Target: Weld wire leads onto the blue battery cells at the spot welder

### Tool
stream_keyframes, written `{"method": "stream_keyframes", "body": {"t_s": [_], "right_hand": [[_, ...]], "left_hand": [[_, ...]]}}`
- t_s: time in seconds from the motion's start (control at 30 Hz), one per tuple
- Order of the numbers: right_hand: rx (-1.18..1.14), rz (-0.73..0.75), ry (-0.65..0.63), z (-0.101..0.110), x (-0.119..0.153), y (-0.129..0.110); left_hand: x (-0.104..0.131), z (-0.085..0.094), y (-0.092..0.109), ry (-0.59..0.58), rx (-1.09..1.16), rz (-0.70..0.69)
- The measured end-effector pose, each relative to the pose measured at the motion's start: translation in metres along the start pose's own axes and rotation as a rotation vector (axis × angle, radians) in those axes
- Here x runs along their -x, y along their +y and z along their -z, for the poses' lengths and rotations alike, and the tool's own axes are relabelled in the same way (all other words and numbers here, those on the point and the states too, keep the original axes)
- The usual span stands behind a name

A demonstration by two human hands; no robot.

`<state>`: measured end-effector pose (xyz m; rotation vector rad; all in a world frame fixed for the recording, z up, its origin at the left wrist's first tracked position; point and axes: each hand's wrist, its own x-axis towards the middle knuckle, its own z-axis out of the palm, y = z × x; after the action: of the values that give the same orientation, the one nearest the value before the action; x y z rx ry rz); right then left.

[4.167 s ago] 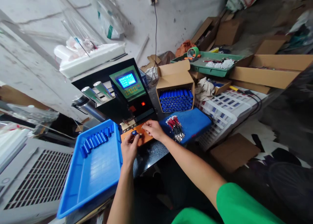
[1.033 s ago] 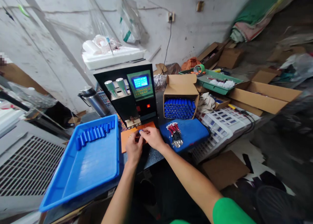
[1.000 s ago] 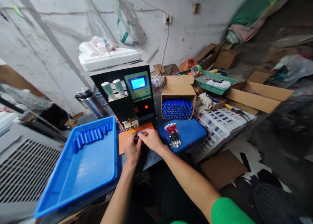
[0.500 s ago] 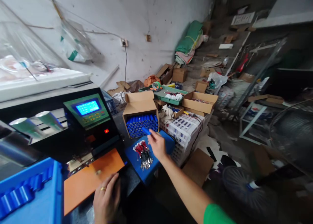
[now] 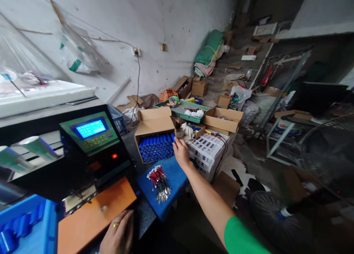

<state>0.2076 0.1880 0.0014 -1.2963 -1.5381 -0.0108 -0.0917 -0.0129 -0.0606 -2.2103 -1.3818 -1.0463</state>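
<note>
My right hand [image 5: 181, 152] is closed at the right edge of an open cardboard box [image 5: 155, 125]. A blue cylindrical battery cell [image 5: 173, 137] shows at its fingertips, partly hidden by them. Rows of similar blue cells [image 5: 155, 148] lie stacked inside the box. In front of the box, a bundle of red and black wire leads [image 5: 159, 184] with white connectors rests on a blue surface [image 5: 177, 189]. My left hand [image 5: 117, 233] lies at the near edge of an orange board [image 5: 96, 213], its fingers curled together and their undersides hidden.
A black machine with a lit display [image 5: 90, 129] stands behind the orange board. At lower left is a blue tray [image 5: 51, 224] with blue-wrapped packs. A white plastic crate [image 5: 203, 152], a green tray [image 5: 178, 110] and another cardboard box [image 5: 224, 122] stand right of the cell box.
My right hand has moved with the cell from above the wire leads to the box's upper right edge. The view has shifted slightly; my left hand stays by the orange board.
</note>
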Motion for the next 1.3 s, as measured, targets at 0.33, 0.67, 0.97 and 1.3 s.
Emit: {"method": "stream_keyframes", "body": {"t_s": [0.33, 0.67, 0.97, 1.3], "right_hand": [[0.203, -0.207, -0.245, 0.002, -0.018, -0.009], [0.075, -0.203, -0.288, 0.003, -0.022, -0.006], [-0.180, -0.233, -0.273, 0.013, 0.032, 0.002], [-0.033, -0.373, -0.658, -0.036, 0.053, -0.030]], "left_hand": [[-0.003, -0.002, 0.004, 0.012, -0.003, 0.017], [-0.006, -0.001, 0.008, 0.030, -0.004, 0.008], [-0.003, 0.001, 0.017, 0.002, 0.040, 0.086], [0.001, 0.002, 0.019, -0.014, 0.082, 0.149]]}}
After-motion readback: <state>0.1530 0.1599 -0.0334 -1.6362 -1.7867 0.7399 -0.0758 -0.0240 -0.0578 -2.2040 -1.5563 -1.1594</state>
